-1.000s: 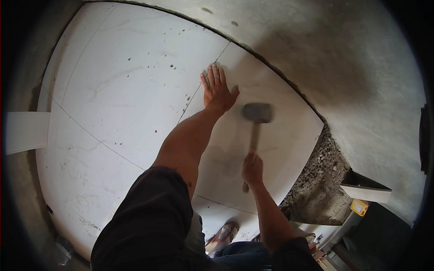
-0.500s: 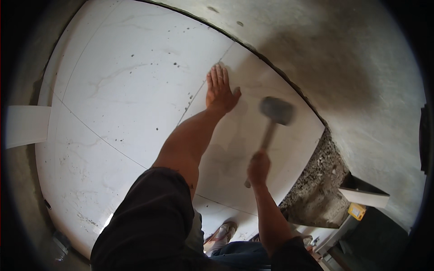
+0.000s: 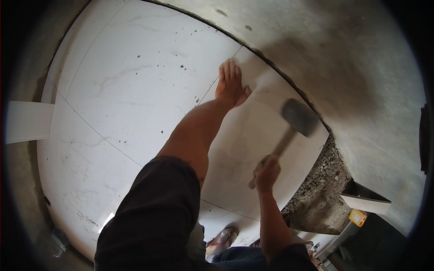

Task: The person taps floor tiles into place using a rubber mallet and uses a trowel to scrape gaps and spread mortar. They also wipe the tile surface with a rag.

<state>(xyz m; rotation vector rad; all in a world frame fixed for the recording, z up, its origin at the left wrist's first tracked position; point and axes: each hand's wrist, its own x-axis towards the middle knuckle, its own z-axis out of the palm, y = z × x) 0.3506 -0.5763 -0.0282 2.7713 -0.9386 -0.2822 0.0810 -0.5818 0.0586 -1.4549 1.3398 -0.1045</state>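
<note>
My left hand (image 3: 232, 85) lies flat on a white marbled floor tile (image 3: 235, 149), fingers stretched out beside the joint with the neighbouring tile (image 3: 113, 81). My right hand (image 3: 266, 173) is wrapped round the wooden handle of a rubber mallet (image 3: 300, 117). The mallet's dark head is over the right part of the same tile, close to its wall-side edge, and slightly blurred. Whether the head touches the tile I cannot tell.
Grey crumbly mortar (image 3: 323, 189) lies exposed right of the tile. A white angled offcut (image 3: 366, 197) and a small yellow device (image 3: 357, 217) are beside it. A bare grey wall (image 3: 357, 67) runs along the far and right side. My shoe (image 3: 226, 237) stands on tile below.
The mallet has swung right toward the tile's wall-side corner, its handle more tilted. My left hand appears slightly farther right and up, still flat on the tile; the whole view has shifted a little.
</note>
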